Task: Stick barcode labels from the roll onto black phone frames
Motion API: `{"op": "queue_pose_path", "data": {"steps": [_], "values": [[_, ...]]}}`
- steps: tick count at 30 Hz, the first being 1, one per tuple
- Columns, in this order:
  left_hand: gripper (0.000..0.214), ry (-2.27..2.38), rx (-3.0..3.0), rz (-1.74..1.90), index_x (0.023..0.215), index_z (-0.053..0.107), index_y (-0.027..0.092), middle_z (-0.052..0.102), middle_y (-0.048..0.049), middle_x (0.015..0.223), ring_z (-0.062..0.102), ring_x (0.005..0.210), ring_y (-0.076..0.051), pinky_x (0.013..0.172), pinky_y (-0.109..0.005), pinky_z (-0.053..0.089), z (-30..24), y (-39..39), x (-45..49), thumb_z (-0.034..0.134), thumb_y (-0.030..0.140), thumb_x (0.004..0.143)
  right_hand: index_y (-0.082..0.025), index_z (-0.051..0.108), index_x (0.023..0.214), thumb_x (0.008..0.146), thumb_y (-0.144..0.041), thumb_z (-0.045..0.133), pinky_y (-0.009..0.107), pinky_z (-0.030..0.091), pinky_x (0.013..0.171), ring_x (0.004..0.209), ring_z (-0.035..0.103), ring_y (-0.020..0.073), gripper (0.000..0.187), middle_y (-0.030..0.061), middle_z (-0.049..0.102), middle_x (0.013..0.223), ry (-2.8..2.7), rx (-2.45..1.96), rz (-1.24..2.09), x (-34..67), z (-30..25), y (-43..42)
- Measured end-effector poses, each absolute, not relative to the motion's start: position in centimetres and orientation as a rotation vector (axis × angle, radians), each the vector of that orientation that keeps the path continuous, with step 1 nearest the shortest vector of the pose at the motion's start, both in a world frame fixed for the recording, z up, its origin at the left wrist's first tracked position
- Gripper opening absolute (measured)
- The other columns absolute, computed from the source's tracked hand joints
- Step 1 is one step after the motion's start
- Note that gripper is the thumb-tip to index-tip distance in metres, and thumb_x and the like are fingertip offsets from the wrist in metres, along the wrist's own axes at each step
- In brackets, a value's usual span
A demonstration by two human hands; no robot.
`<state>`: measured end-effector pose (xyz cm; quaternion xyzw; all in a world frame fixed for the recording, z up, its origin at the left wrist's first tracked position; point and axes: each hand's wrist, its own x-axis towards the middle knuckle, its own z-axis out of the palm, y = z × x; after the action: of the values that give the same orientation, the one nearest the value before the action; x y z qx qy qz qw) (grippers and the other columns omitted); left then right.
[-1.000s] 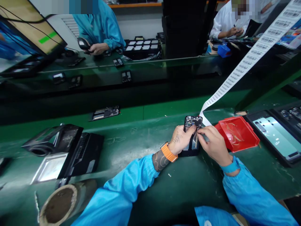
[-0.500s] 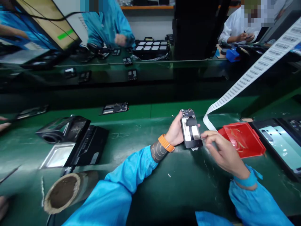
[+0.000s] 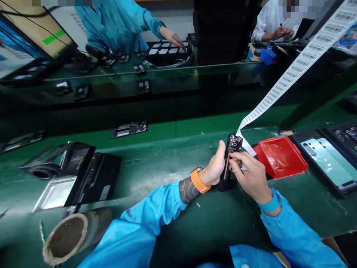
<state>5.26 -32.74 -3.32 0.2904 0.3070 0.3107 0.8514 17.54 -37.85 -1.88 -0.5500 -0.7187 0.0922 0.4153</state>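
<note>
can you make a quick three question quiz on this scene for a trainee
1. Which hand lies along the picture-left edge of the opened black rectangular phone: A) right; B) left; C) neither?
2. True or false: the open red plastic bin lies to the right of the phone.
3. Fill in: the long white paper strip is printed with black ____.
Key: 1. B, the left hand; 2. true; 3. barcodes.

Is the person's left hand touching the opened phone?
Touching: the head view shows the left hand against the left long edge of the opened phone, with no gap at the palm.
</note>
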Motion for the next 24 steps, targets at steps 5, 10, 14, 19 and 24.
{"op": "queue_pose_path", "data": {"steps": [5, 10, 14, 19, 24], "values": [[0.086, 0.723, 0.762, 0.658, 0.094, 0.072, 0.011, 0.071, -0.0097, 0.086, 0.066, 0.09, -0.021, 0.083, -0.029, 0.052, -2.9, -32.8, 5.0, 0.039, 0.089, 0.082, -0.023, 0.066, 0.101, 0.095, -0.021, 0.06, 0.03, 0.054, 0.066, 0.07, 0.065, 0.0173, 0.009, 0.0029, 0.068, 0.082, -1.774, -1.361, 0.299, 17.8, -1.7, -38.0], [0.075, 0.796, 0.98, 0.663, 0.076, 0.069, 0.014, 0.068, -0.0064, 0.078, 0.06, 0.08, -0.018, 0.079, -0.029, 0.048, -2.1, -33.6, 4.9, 0.041, 0.082, 0.088, -0.023, 0.06, 0.085, 0.095, -0.019, 0.057, 0.028, 0.048, 0.061, 0.064, 0.059, 0.0149, 0.012, -0.0001, 0.061, 0.073, -1.8, -1.369, 0.402, 18.2, -1.4, -37.6], [0.077, 0.827, 1.026, 0.636, 0.076, 0.07, 0.014, 0.067, -0.0062, 0.074, 0.06, 0.078, -0.018, 0.075, -0.029, 0.048, -1.9, -33.8, 5.1, 0.043, 0.085, 0.084, -0.023, 0.055, 0.083, 0.097, -0.017, 0.051, 0.028, 0.045, 0.06, 0.065, 0.056, 0.0154, 0.016, -0.0001, 0.057, 0.072, -1.904, -1.322, 0.332, 18.5, -1.0, -37.4], [0.087, 0.746, 0.657, 0.597, 0.099, 0.072, 0.013, 0.072, -0.0097, 0.085, 0.065, 0.066, -0.018, 0.062, -0.029, 0.051, -1.1, -29.5, 5.3, 0.037, 0.091, 0.082, -0.023, 0.055, 0.083, 0.098, -0.022, 0.051, 0.027, 0.045, 0.06, 0.065, 0.058, 0.0152, 0.016, 0.0003, 0.061, 0.074, -1.893, -1.378, 0.326, 22.8, 1.2, -38.2], [0.093, 0.586, 0.625, 0.642, 0.106, 0.072, 0.013, 0.072, -0.0127, 0.084, 0.067, 0.067, -0.02, 0.066, -0.032, 0.055, 0.2, -26.2, 5.6, 0.028, 0.091, 0.084, -0.023, 0.06, 0.085, 0.095, -0.028, 0.057, 0.029, 0.046, 0.057, 0.062, 0.06, 0.0165, 0.012, 0.0011, 0.064, 0.073, -1.595, -1.557, 0.164, 25.2, 1.4, -38.0]]}}
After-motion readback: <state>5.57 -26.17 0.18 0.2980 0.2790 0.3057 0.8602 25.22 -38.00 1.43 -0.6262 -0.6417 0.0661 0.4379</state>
